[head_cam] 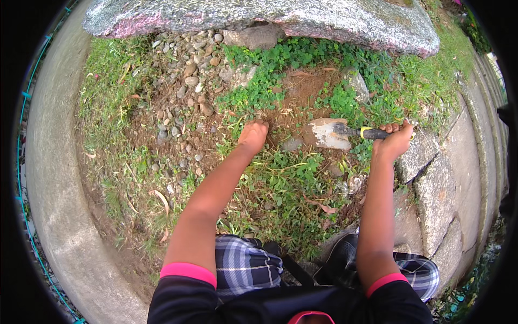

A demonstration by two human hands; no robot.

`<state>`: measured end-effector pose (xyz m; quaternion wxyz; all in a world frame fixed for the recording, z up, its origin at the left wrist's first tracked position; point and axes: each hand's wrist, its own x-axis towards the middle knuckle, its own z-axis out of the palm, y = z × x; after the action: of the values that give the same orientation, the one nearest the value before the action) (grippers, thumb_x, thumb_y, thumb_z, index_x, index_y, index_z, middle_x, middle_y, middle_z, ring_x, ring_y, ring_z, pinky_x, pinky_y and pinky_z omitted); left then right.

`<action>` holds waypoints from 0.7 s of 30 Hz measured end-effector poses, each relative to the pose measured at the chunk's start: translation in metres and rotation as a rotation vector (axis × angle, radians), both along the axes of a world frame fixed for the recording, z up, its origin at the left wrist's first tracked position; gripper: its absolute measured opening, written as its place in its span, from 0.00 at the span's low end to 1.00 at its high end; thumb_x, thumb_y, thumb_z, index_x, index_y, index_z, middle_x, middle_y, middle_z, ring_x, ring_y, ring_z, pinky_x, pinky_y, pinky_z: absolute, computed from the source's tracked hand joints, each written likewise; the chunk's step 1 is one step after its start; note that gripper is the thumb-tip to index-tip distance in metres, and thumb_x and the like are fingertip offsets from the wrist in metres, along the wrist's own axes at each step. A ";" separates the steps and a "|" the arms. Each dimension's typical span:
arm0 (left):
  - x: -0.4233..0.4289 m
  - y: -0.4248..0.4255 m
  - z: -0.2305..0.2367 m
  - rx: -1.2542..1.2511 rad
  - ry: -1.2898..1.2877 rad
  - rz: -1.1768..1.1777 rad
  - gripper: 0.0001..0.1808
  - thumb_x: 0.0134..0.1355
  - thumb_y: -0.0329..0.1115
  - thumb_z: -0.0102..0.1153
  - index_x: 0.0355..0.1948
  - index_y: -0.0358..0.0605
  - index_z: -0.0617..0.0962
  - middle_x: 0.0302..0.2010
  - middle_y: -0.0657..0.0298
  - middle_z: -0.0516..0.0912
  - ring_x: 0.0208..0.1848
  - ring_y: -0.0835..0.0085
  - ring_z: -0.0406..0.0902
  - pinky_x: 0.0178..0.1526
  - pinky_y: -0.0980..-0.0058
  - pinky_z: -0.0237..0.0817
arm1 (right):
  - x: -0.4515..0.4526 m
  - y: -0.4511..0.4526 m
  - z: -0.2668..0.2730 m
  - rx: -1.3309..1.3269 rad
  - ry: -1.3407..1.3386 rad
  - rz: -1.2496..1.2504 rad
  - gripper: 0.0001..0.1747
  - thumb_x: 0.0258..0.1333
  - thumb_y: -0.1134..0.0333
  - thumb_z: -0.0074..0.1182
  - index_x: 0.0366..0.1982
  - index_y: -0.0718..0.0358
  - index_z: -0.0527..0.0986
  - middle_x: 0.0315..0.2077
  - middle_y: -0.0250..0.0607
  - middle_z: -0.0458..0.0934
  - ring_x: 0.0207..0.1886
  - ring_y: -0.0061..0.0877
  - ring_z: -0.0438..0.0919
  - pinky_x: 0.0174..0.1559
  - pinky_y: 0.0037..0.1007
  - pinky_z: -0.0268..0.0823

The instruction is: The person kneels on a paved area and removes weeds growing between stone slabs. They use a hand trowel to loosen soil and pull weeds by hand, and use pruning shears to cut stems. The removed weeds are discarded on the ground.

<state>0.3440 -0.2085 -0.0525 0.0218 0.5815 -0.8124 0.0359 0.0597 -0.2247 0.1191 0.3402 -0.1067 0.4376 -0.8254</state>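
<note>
My right hand point(394, 138) is closed around the black and yellow handle of a garden trowel point(330, 133). The trowel's worn, soil-marked metal blade points left, over bare soil and low plants. To the left of the blade, my left hand point(254, 133) is at the ground with its fingers curled down, beside the edge of a patch of green clover-like weeds point(251, 97). Its fingertips are partly hidden, and whether they pinch anything cannot be told. Bare brown soil point(301, 91) shows beyond both hands. Nearer my knees lies a patch of leafy weeds point(283, 190).
A large rough stone slab point(259, 16) spans the far side. Pebbles point(192, 81) lie at the left, inside a curved concrete kerb point(56, 170). A pointed rock point(357, 86) stands among the weeds. Cracked stone paving point(435, 194) borders the right.
</note>
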 end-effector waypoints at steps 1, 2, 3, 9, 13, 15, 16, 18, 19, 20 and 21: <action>0.001 -0.001 -0.001 0.060 0.043 0.045 0.05 0.51 0.26 0.52 0.31 0.43 0.76 0.36 0.59 0.79 0.43 0.66 0.76 0.47 0.72 0.67 | 0.001 0.000 0.003 -0.061 0.045 -0.022 0.10 0.54 0.66 0.42 0.36 0.63 0.64 0.16 0.29 0.57 0.17 0.18 0.57 0.22 0.27 0.55; 0.002 -0.001 -0.002 0.141 0.071 0.103 0.06 0.53 0.27 0.50 0.32 0.44 0.77 0.39 0.58 0.78 0.44 0.67 0.76 0.48 0.72 0.67 | 0.001 -0.001 0.006 -0.095 0.103 -0.018 0.07 0.55 0.66 0.42 0.29 0.62 0.65 0.15 0.29 0.57 0.16 0.18 0.57 0.21 0.26 0.55; 0.003 -0.002 0.000 0.169 0.109 0.144 0.07 0.54 0.28 0.49 0.34 0.44 0.77 0.41 0.57 0.78 0.46 0.67 0.76 0.49 0.72 0.66 | 0.001 -0.002 0.008 -0.051 0.076 0.023 0.07 0.55 0.67 0.42 0.27 0.62 0.64 0.14 0.29 0.57 0.15 0.18 0.57 0.21 0.26 0.55; 0.034 0.006 0.033 0.203 0.525 0.416 0.06 0.52 0.30 0.58 0.25 0.38 0.77 0.26 0.49 0.79 0.28 0.56 0.78 0.34 0.66 0.70 | 0.018 -0.020 0.009 -0.146 0.196 0.180 0.13 0.55 0.71 0.44 0.18 0.61 0.61 0.12 0.31 0.59 0.13 0.18 0.57 0.17 0.25 0.54; 0.020 0.016 0.040 0.107 0.656 0.199 0.08 0.50 0.32 0.62 0.27 0.39 0.77 0.26 0.50 0.78 0.30 0.55 0.78 0.35 0.66 0.70 | 0.036 -0.041 0.016 -0.203 0.335 0.243 0.13 0.54 0.71 0.47 0.17 0.61 0.62 0.11 0.32 0.62 0.11 0.19 0.60 0.16 0.23 0.55; -0.001 0.010 0.034 0.075 0.505 0.095 0.09 0.48 0.29 0.62 0.33 0.45 0.78 0.35 0.54 0.77 0.39 0.58 0.77 0.43 0.66 0.70 | 0.042 -0.051 0.020 -0.117 0.417 0.270 0.12 0.53 0.70 0.49 0.18 0.63 0.64 0.11 0.33 0.65 0.11 0.20 0.62 0.16 0.24 0.56; -0.009 0.008 0.031 0.042 0.473 0.020 0.11 0.48 0.28 0.62 0.35 0.46 0.79 0.37 0.56 0.77 0.41 0.59 0.76 0.45 0.66 0.70 | 0.044 -0.055 0.021 -0.112 0.468 0.300 0.12 0.53 0.70 0.50 0.18 0.63 0.64 0.11 0.34 0.66 0.11 0.20 0.63 0.16 0.24 0.57; -0.019 0.000 0.024 0.004 0.267 -0.099 0.18 0.47 0.26 0.59 0.42 0.53 0.78 0.44 0.60 0.74 0.45 0.61 0.75 0.50 0.68 0.69 | 0.047 -0.060 0.023 -0.048 0.546 0.262 0.12 0.52 0.68 0.51 0.18 0.65 0.65 0.11 0.35 0.67 0.11 0.21 0.65 0.17 0.25 0.58; -0.021 -0.004 0.021 0.036 0.270 -0.104 0.19 0.47 0.26 0.58 0.42 0.53 0.78 0.43 0.60 0.75 0.45 0.62 0.75 0.51 0.69 0.68 | 0.048 -0.062 0.023 -0.027 0.566 0.272 0.12 0.52 0.68 0.51 0.18 0.66 0.66 0.11 0.35 0.68 0.11 0.21 0.65 0.17 0.25 0.58; -0.021 -0.009 0.020 0.070 0.269 -0.108 0.19 0.47 0.25 0.57 0.43 0.53 0.78 0.42 0.60 0.75 0.45 0.62 0.75 0.51 0.69 0.68 | 0.048 -0.063 0.023 -0.030 0.564 0.259 0.13 0.52 0.67 0.51 0.19 0.66 0.66 0.10 0.36 0.67 0.11 0.22 0.66 0.17 0.26 0.58; -0.020 -0.013 0.018 0.100 0.252 -0.111 0.20 0.47 0.25 0.56 0.43 0.53 0.78 0.41 0.61 0.76 0.45 0.63 0.74 0.52 0.70 0.67 | 0.049 -0.063 0.023 -0.037 0.561 0.269 0.13 0.52 0.67 0.51 0.19 0.66 0.66 0.10 0.36 0.67 0.11 0.22 0.66 0.17 0.26 0.59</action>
<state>0.3238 -0.2213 -0.0342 0.0963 0.5358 -0.8351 -0.0791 0.1084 -0.2881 0.1419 0.3103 -0.3937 0.4814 -0.7190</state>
